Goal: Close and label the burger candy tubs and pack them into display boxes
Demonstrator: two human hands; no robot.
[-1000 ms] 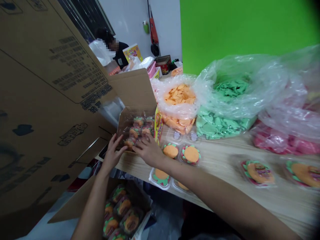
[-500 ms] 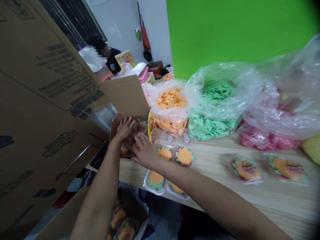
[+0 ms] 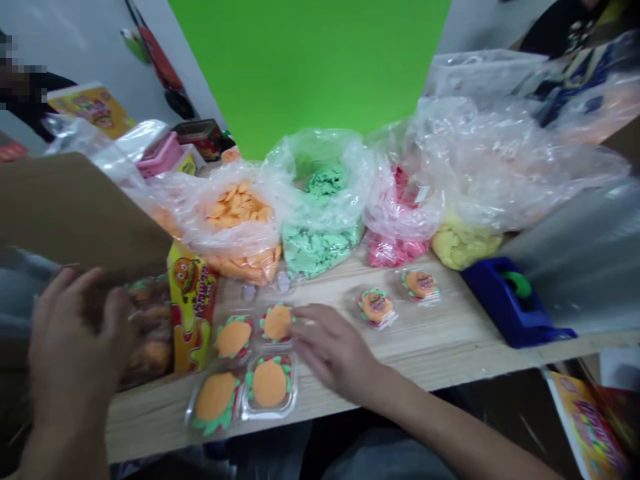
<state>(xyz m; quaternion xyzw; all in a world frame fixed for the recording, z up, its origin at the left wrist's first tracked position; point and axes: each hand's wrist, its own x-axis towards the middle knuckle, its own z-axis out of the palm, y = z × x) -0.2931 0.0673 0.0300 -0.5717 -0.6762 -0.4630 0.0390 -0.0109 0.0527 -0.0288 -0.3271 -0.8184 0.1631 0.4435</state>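
Note:
My left hand (image 3: pixel 77 343), blurred, has its fingers apart at the open cardboard box (image 3: pixel 75 207) on the left. Clear packs with orange pieces (image 3: pixel 153 327) lie inside that box, partly behind the hand. My right hand (image 3: pixel 337 353) hovers over the table, fingers loosely stretched, fingertips at the right edge of a clear tray holding an orange round piece (image 3: pixel 277 322) on green and red layers. Whether they touch it I cannot tell. Beside it are more open trays with burger-like stacks (image 3: pixel 270 383), (image 3: pixel 216 400). The right hand appears to hold nothing.
Behind the trays stand plastic bags of orange pieces (image 3: pixel 237 207), green pieces (image 3: pixel 325 243), pink pieces (image 3: pixel 397 247) and yellow pieces (image 3: pixel 465 240). Two closed labelled packs (image 3: pixel 377 307), (image 3: pixel 420 285) and a blue tape dispenser (image 3: pixel 510 303) are at the right. Other people are partly visible behind.
The view has swung right. My right hand has left the packs in the box and moved right to the trays. My left hand has lifted off the packs but stays by the box.

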